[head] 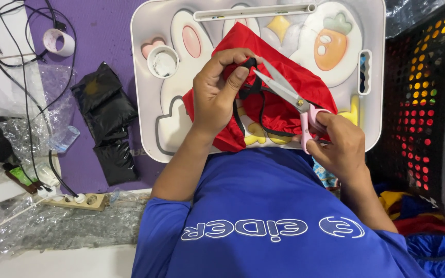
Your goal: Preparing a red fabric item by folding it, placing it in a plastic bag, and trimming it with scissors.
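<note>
Over the white cartoon-patterned surface (150, 103), your left hand (217, 92) pinches a black strap (248, 90) of the red fabric (284, 98), which lies beneath and right of it. Your right hand (338, 144) grips pink-handled scissors (294, 100), blades parted at the strap.

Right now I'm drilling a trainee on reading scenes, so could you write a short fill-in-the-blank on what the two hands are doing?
1. The right hand holds scissors with ____ handles.
2. The left hand pinches a black strap on the ____ fabric.
3. The fabric lies on a white ____ with cartoon shapes.

Missing words: pink; red; tray
</note>
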